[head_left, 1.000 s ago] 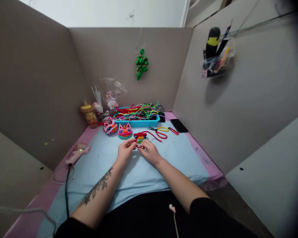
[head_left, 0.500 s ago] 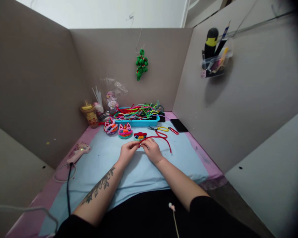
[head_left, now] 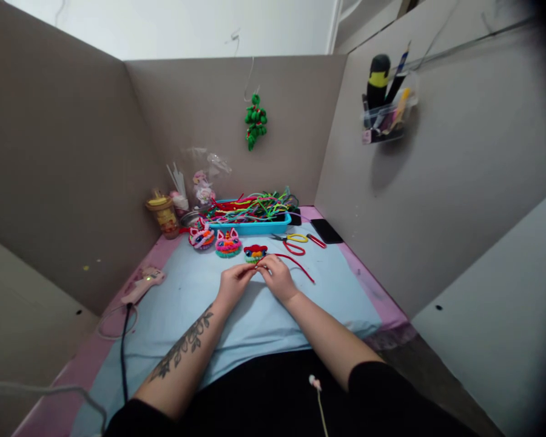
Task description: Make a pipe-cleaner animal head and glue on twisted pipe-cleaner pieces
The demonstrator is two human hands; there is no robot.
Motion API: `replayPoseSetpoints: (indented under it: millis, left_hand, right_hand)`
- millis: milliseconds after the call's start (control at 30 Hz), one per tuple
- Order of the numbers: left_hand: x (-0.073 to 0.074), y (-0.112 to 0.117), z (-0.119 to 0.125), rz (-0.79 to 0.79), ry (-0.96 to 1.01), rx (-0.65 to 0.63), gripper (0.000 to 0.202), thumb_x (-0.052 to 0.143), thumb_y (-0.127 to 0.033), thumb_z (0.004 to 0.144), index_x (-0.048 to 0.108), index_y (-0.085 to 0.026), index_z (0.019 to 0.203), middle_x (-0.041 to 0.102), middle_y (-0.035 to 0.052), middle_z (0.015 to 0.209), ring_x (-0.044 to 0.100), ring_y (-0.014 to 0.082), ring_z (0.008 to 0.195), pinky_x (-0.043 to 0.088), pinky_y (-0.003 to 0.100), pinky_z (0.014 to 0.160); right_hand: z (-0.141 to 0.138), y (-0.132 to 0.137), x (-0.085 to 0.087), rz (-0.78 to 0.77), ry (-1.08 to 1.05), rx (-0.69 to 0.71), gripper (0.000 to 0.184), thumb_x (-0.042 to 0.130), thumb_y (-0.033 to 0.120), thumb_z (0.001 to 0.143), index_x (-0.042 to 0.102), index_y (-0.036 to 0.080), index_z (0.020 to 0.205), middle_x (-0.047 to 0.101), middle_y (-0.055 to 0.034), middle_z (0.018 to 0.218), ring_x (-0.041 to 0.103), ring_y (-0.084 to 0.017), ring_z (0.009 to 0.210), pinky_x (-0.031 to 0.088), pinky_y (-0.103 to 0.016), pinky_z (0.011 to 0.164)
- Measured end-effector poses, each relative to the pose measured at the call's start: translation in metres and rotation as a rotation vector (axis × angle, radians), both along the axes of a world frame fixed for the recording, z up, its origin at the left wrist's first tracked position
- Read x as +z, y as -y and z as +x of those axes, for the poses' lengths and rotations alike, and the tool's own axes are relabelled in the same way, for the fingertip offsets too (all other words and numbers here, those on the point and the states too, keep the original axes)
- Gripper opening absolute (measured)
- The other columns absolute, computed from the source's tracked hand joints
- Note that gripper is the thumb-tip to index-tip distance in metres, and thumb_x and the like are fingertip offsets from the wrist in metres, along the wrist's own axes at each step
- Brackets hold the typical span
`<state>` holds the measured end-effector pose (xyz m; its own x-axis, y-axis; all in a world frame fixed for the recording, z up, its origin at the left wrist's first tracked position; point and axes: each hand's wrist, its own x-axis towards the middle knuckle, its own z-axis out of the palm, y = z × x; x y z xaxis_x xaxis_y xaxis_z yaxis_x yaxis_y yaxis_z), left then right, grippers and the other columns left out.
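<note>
A red pipe cleaner (head_left: 299, 265) runs from between my fingers out to the right, its loose end drooping over the blue cloth. My left hand (head_left: 235, 282) pinches its near end. My right hand (head_left: 276, 278) also grips it, fingertips meeting those of the left; the part between the fingers is mostly hidden. Just beyond my hands sits a small fuzzy figure with a red top (head_left: 255, 253). To its left stand a pink-eared fuzzy head (head_left: 228, 243) and a red-and-white eared one (head_left: 201, 236). Scissors with yellow and red handles (head_left: 295, 242) lie behind my right hand.
A blue tray (head_left: 250, 227) heaped with coloured pipe cleaners stands at the back. Left is a pink glue gun (head_left: 143, 286) with its cord; a cup (head_left: 164, 215) stands behind it. A red-handled tool (head_left: 316, 241) and a black phone (head_left: 326, 231) lie right. Grey partitions enclose the table.
The red pipe cleaner's free length has swung forward and down off the scissors, now making a single smooth curve to the right. Both hands stay together in nearly the same place. The view shifted slightly.
</note>
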<state>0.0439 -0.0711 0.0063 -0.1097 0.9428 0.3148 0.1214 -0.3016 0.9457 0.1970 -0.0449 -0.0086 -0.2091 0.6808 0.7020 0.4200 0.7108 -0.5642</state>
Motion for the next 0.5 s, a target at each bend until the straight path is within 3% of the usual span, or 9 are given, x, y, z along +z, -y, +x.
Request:
replayPoseSetpoints:
  millis: [167,500]
  left_hand:
    - [0.0033,0.0028,-0.0008,-0.028,0.047,-0.004,0.015,0.076,-0.016,0.060,0.074,-0.022,0.073,0.070,0.0055,0.077,0.062,0.0195,0.072,0.047,0.029,0.074]
    - [0.0015,0.0029,-0.0019,0.053,-0.138,-0.007,0.015,0.072,-0.023,0.066,0.073,-0.024,0.081,0.070,0.0051,0.083,0.061,0.0195,0.073,0.048,0.030,0.073]
  right_hand:
    - [0.0013,-0.0004,-0.0024,0.021,0.020,-0.024,0.021,0.052,0.025,0.086,0.062,0.022,0.104,0.059,-0.0065,0.088,0.055,-0.018,0.081,0.046,-0.032,0.076]
    - [0.0034,0.0008,0.0013,0.060,0.057,-0.082,0.017,0.053,0.028,0.085,0.069,0.023,0.087,0.050,-0.0049,0.076,0.051,-0.018,0.077,0.045,-0.032,0.073]
